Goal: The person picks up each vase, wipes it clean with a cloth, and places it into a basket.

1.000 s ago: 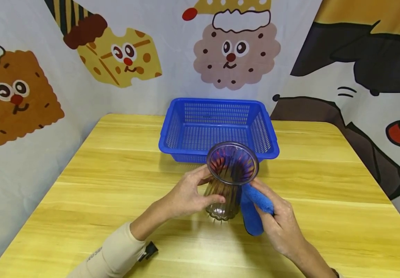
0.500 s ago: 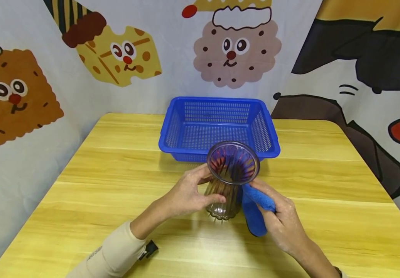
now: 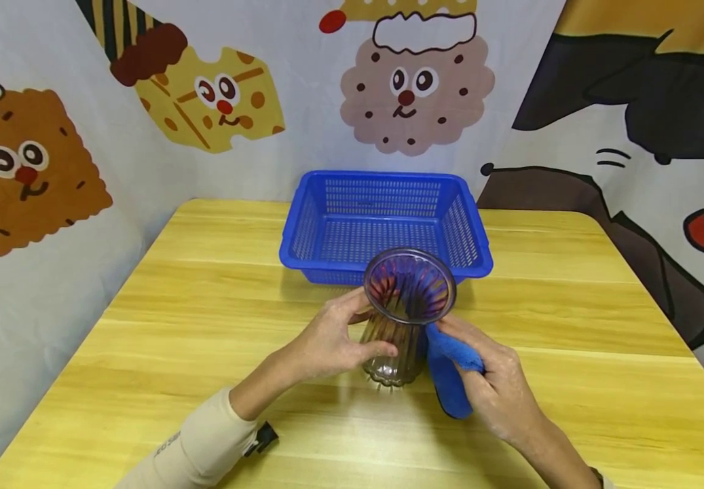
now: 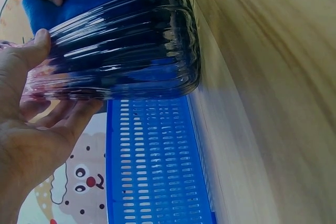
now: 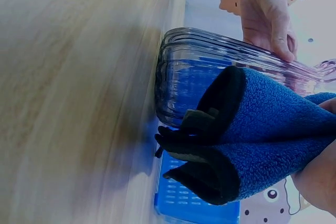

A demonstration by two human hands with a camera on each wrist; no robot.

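Glass vase [image 3: 399, 334], mouth up, is just below and right of the frame's centre, clamped in the left hand [image 3: 332, 345]; the right hand [image 3: 501, 388] grips a blue cloth [image 3: 447, 372] beside it.

The left hand [image 3: 330, 343] and right hand [image 3: 498, 387] are bare. Behind the left hand begins a beige sleeve [image 3: 205, 441], smooth and close-fitting, its cuff [image 3: 233, 414] ending in a plain rounded edge. Dark lettering [image 3: 167, 445], too small to read, marks the sleeve farther back. A small black angular piece [image 3: 262, 438], clip-like, juts from the cuff's inner side. Well behind the right hand, a thin dark band [image 3: 597, 477] borders a sliver of pale fabric [image 3: 607, 483].
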